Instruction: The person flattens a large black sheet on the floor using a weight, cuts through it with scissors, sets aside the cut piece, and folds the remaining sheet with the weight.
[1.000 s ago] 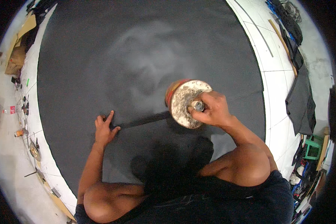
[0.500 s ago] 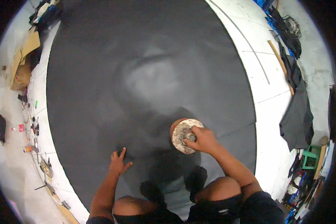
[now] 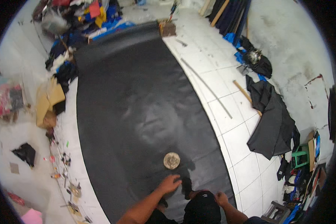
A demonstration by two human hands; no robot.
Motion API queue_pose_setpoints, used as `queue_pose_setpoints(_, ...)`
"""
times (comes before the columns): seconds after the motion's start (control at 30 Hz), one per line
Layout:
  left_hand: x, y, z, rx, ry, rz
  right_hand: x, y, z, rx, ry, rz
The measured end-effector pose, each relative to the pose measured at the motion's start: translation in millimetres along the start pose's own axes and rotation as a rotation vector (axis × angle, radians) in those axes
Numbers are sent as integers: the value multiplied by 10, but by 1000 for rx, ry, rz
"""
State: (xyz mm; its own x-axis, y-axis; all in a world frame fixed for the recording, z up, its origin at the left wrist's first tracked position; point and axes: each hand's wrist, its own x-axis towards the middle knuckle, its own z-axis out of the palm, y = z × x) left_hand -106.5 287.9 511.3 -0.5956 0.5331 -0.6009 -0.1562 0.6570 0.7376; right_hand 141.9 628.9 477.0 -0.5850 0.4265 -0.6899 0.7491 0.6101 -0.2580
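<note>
A round, thick disc with a mottled whitish top point(image 3: 171, 161) lies on a large black sheet point(image 3: 123, 104) spread over the floor. Neither hand touches the disc. Just on its near side is my left hand point(image 3: 170, 184), fingers apart and holding nothing. My right hand point(image 3: 222, 199) is beside my right knee, against the edge of my dark shorts point(image 3: 202, 209). Its fingers look curled in; whatever they hold, if anything, is too small to make out.
White tiles border the sheet, with a long thin rod point(image 3: 206, 88) on the right. Dark folded cloth point(image 3: 271, 119) and a green stool point(image 3: 300, 156) lie farther right. Cardboard point(image 3: 48, 99) and small tools point(image 3: 74, 189) line the left. Piled fabrics point(image 3: 87, 16) are at the back.
My right hand has let go of the disc's knob and drawn back to my right knee. My left hand has moved right, close to the disc. The view has tilted toward the far end.
</note>
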Motion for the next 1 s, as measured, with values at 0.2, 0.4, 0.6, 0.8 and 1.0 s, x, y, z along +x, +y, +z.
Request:
queue_pose_setpoints(0.2,-603,-44,53,27,-202,-284,-840,1276,-619,7,-416,213)
queue_pose_setpoints(0.4,-926,89,-652,169,-199,-838,-347,1639,-1285,224,-363,253)
queue_pose_setpoints(0.6,520,1296,-448,161,9,-553,1169,2047,-2605,9,224,-102)
queue_pose_setpoints(0.8,1708,4324,-398,-104,57,-83,2742,679,-4798,409,536,-190)
queue_pose_setpoints(1.0,3013,4298,-638,31,81,-173,3283,15,-5616,284,347,-306)
